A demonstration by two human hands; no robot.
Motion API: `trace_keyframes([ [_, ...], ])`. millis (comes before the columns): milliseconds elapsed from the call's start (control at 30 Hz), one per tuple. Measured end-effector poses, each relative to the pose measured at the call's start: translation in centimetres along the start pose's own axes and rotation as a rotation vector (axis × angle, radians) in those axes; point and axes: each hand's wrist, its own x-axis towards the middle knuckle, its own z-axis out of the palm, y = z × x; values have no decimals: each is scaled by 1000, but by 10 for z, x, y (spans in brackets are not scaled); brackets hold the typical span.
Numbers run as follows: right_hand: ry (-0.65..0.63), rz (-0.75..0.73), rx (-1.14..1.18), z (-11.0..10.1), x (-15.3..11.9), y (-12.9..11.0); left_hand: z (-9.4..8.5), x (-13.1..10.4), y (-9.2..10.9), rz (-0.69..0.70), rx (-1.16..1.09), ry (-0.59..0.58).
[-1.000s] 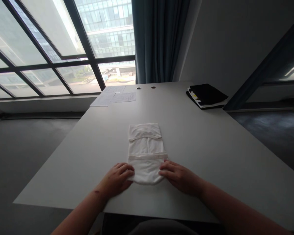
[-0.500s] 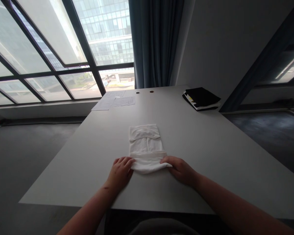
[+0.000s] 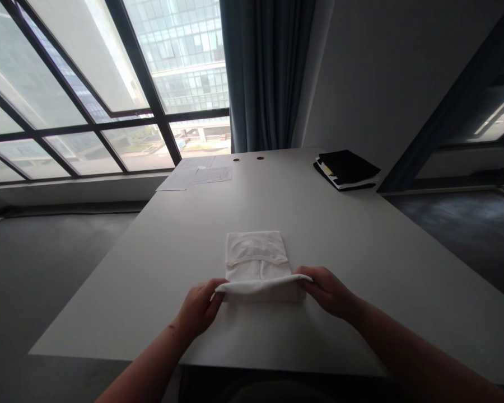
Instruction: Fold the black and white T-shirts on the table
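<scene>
A folded white garment (image 3: 257,249) lies on the white table (image 3: 151,291) in front of me, with a curved band across its far part. Its near edge is raised off the tabletop and sags a little in the middle. My left hand (image 3: 200,307) pinches the left corner of that edge between thumb and fingers. At the opposite corner, my right hand (image 3: 326,290) is closed on the cloth in the same way. The underside of the raised part is in shadow.
Sheets of paper (image 3: 212,174) lie at the table's far left. A black folder (image 3: 348,168) with papers inside rests at the far right. Two round holes (image 3: 236,160) pierce the far end, before a blue curtain (image 3: 269,78). Windows (image 3: 84,112) line the left.
The garment has slid towards me and slightly right. Its near edge, low before, is now lifted and stretched between both hands. My right hand has shifted right, and my left hand slightly nearer me.
</scene>
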Motion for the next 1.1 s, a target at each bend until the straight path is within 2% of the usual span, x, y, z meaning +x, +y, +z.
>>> trace_keyframes([
  [100, 124, 105, -26, -5, 18, -2, 6, 25, 3, -229, -6, 23],
  [233, 266, 215, -288, 1, 61, 16, 27, 75, -15, -464, 159, 0],
  [367, 255, 359, -620, 9, 99, 48, 49, 112, -44, -562, 346, -85],
  [467, 239, 394, -793, 8, 111, 70, 59, 122, -63, -599, 435, -140],
  [567, 237, 275, -841, 5, 112, 83, 65, 123, -79, -557, 474, -105],
  [667, 268, 191, -813, 5, 111, 89, 66, 124, -94, -372, 371, -27],
  [733, 263, 155, -772, 7, 111, 91, 65, 127, -104, -260, 237, -51],
  [800, 221, 140, -737, 9, 111, 93, 63, 130, -111, -209, 135, -111],
  [900, 178, 164, -711, 8, 112, 97, 60, 135, -119, -213, 62, -153],
  [967, 195, 171, -716, 4, 112, 95, 58, 137, -121, -234, 31, -165],
  [1100, 271, 61, -751, 7, 107, 72, 54, 138, -111, -247, 123, -148],
])
